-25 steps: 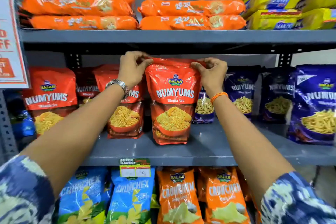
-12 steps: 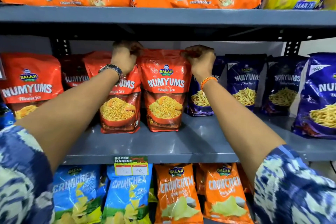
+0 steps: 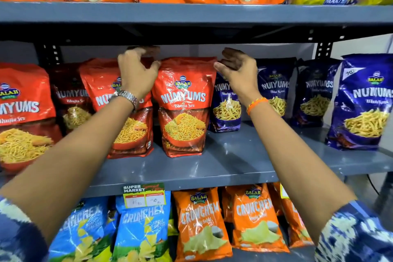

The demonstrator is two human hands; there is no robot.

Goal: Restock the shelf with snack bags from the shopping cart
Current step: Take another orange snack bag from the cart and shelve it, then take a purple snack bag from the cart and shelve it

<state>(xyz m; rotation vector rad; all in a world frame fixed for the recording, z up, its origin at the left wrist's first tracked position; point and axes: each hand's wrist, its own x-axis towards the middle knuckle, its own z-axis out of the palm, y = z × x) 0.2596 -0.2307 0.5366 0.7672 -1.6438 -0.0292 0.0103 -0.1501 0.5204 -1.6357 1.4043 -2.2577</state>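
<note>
**Red Numyums bag upright on middle shelf, both hands released**

Red Numyums Bhujia Sev bag (image 3: 183, 108) stands upright on the grey middle shelf (image 3: 234, 159), between 2 hands raised at its top corners. Left hand (image 3: 137, 72) hovers at the upper left corner, fingers loosely curled and spread, gripping nothing; whether a fingertip brushes the bag cannot be told. Right hand (image 3: 238, 70) is opened, palm toward the bag, thumb tip just beside the upper right corner. A metal watch (image 3: 127, 97) sits on the left wrist, an orange band (image 3: 256, 104) on the right. Another red bag (image 3: 127, 117) stands immediately left, partly hidden by the left forearm. Blue Numyums bags (image 3: 274, 89) stand to the right. A price tag (image 3: 144, 195) hangs on the shelf edge below.
</note>
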